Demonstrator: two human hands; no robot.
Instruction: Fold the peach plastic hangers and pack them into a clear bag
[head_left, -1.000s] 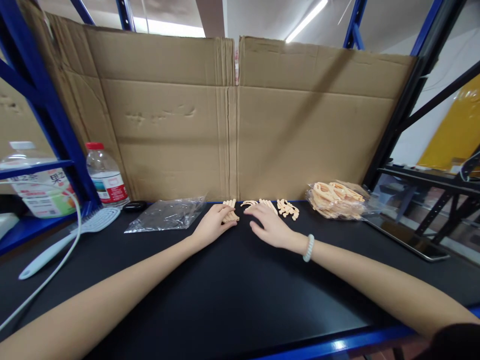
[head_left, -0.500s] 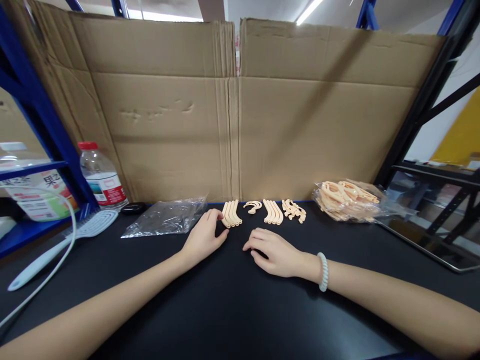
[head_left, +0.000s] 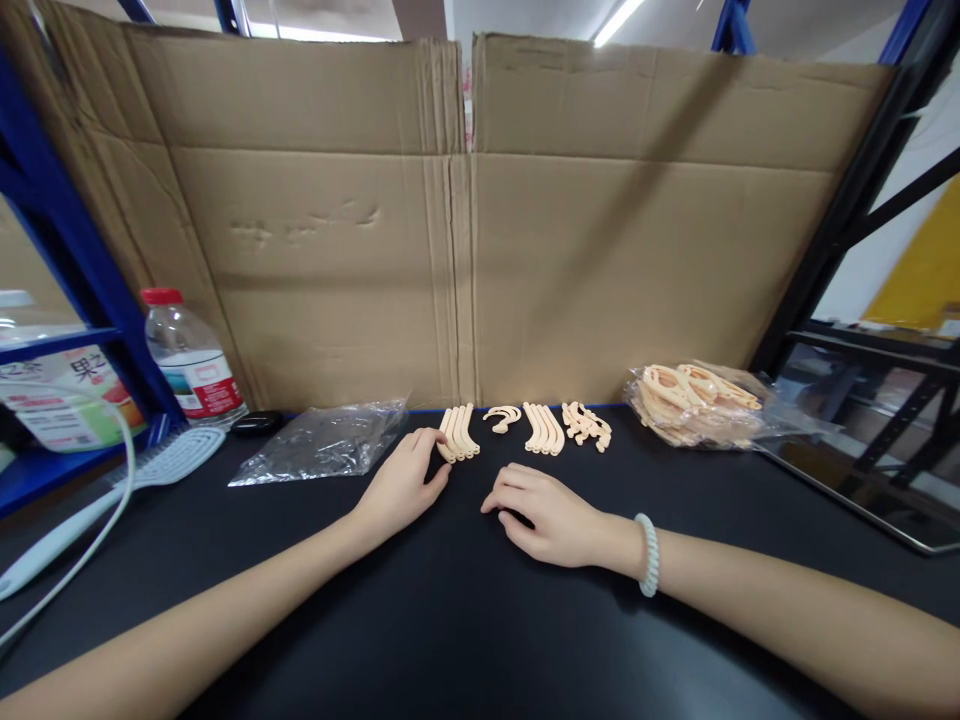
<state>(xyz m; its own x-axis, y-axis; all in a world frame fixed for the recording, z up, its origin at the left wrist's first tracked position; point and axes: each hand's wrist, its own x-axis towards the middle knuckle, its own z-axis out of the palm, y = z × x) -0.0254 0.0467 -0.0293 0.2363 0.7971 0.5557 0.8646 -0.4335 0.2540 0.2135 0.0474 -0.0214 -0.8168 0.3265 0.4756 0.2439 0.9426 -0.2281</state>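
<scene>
My left hand [head_left: 405,478] rests on the black table with thumb and fingers apart, its fingertips at the left edge of a row of cream curved strips [head_left: 460,432]. Nothing shows between its thumb and fingers. To the right, my right hand [head_left: 541,512] lies with loosely bent fingers parted from the thumb, holding nothing, a pale coil band on its wrist. Beyond it lie two curved cream pieces [head_left: 503,417], a second row of strips [head_left: 544,429] and a cluster of small knobbly pieces [head_left: 586,425].
A clear plastic bag [head_left: 319,440] lies left, near a black object [head_left: 256,424], hairbrush [head_left: 176,458], white cable and red-capped bottle [head_left: 196,360]. Bagged cream parts [head_left: 694,404] and a dark tablet-like panel [head_left: 862,490] sit right. Cardboard [head_left: 337,260] stands behind.
The camera view has shifted slightly. Both hands stay at nearly the same places beside the cream pieces, with little change in their fingers.
</scene>
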